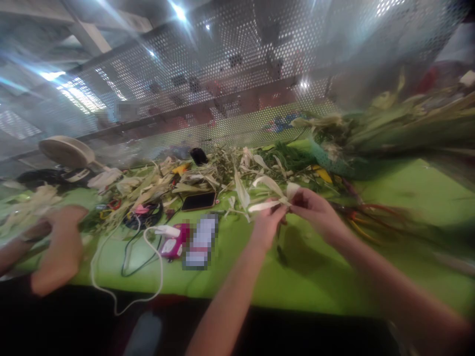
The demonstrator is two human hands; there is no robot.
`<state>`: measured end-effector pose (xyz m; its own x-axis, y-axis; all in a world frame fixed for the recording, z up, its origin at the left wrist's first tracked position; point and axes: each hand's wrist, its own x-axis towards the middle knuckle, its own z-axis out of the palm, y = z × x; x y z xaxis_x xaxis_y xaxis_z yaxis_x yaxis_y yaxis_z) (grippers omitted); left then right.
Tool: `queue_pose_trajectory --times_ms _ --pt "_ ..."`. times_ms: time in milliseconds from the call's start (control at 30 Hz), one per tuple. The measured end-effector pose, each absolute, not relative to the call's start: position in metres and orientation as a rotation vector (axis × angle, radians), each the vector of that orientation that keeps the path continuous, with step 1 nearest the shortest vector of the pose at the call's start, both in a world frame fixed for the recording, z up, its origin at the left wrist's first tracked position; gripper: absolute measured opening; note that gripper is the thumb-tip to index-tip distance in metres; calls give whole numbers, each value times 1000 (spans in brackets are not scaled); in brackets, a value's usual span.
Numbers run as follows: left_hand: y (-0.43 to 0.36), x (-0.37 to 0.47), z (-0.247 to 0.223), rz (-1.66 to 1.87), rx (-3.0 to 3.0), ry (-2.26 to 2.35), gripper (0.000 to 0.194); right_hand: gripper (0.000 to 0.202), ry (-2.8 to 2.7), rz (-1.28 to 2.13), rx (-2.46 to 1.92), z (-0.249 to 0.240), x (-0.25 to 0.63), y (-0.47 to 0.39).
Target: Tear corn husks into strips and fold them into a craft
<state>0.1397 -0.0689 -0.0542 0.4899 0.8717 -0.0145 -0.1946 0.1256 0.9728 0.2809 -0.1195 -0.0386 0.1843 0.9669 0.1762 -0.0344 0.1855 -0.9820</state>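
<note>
Pale dried husk strips [272,189] fan out above my two hands, over the green table [315,291]. My left hand [267,225] pinches the base of the strips. My right hand [315,210] is close beside it, thumb and fingers closed on a pale strip at the right side of the bunch. A thin dark stem hangs below my left hand, blurred. Behind the hands, a pile of loose husks and leaves [208,175] runs along the back of the table.
To the left lie a dark phone [198,201], a blurred-out rectangular item [202,242], a magenta box [176,242] and a white cable [162,277]. Another person's arms [65,242] rest at far left. Large leaves [401,128] stand at right before a perforated panel [230,84].
</note>
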Motion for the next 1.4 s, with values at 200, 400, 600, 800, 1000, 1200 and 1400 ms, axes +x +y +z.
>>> queue_pose_trajectory --times_ms 200,400,600,800,1000,1200,1400 --pt "-70 144 -57 919 1180 783 32 49 -1073 861 -1183 -44 283 -116" --pt "-75 149 -53 945 890 751 34 48 -1080 914 -1244 -43 280 -116" --pt "-76 148 -45 972 792 720 39 42 -1073 1020 -1288 -37 277 -119" --pt "-72 143 -46 913 879 766 38 32 -942 1092 -1204 -35 281 -120" --pt "-73 141 -47 828 1047 835 40 29 -954 903 -1304 -36 287 -118" --pt "-77 144 -41 823 1048 807 38 29 -954 810 -1282 -42 287 -115" --pt "-74 143 -41 841 981 843 34 36 -1091 891 -1362 -38 292 -116"
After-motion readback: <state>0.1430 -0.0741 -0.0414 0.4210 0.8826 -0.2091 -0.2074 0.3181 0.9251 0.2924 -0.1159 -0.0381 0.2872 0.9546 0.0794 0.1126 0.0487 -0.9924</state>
